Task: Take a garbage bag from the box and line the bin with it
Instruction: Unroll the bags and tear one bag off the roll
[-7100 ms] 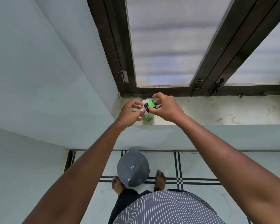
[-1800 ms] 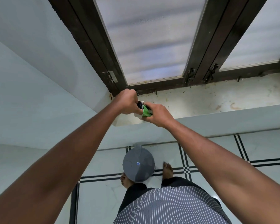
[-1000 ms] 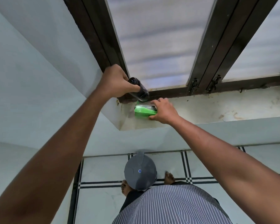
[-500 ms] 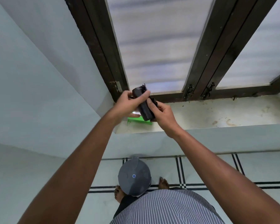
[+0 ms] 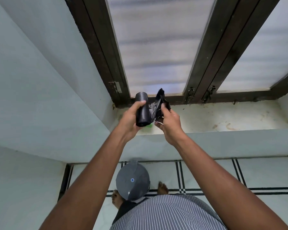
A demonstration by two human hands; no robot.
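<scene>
left hand (image 5: pixel 131 118) is wrapped round the black bag roll (image 5: pixel 142 112) above the sill (image 5: pixel 223 120), right hand (image 5: pixel 169 120) pinching its loose end (image 5: pixel 160 103), and that thin plastic looks light, floppy and slippery, so I'd grab near the tear line, lidded bin (image 5: pixel 133 181) waiting below.

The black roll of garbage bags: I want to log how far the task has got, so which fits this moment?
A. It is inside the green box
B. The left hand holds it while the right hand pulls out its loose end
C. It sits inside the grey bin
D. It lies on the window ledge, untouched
B: the left hand grips the roll while the right hand pinches the loose end above the ledge.
</scene>
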